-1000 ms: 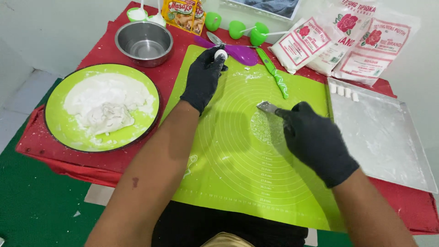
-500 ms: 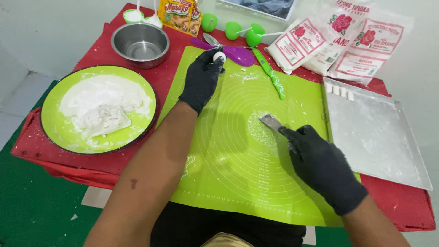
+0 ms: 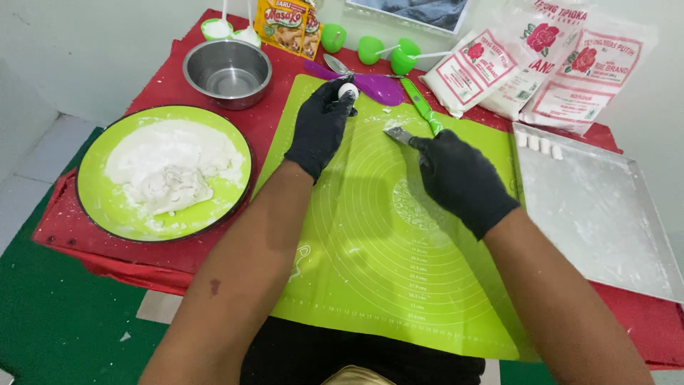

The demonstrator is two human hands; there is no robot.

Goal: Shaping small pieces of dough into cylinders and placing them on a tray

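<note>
Right hand point(image 3: 459, 175) moved up mat point(image 3: 370, 271) toward far edge, fist closed around scraper point(image 3: 400, 135) (blade seems metal). Left hand point(image 3: 320, 125) pinches white dough ball point(image 3: 348, 90), above mat's top edge.

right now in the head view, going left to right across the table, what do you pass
green plate of white flour → steel bowl → left hand pinching a small white dough ball → right hand holding a metal blade → metal tray

Each hand, left hand point(image 3: 319, 128) and right hand point(image 3: 459, 178), wears a black glove; forearms unsleeved.
</note>
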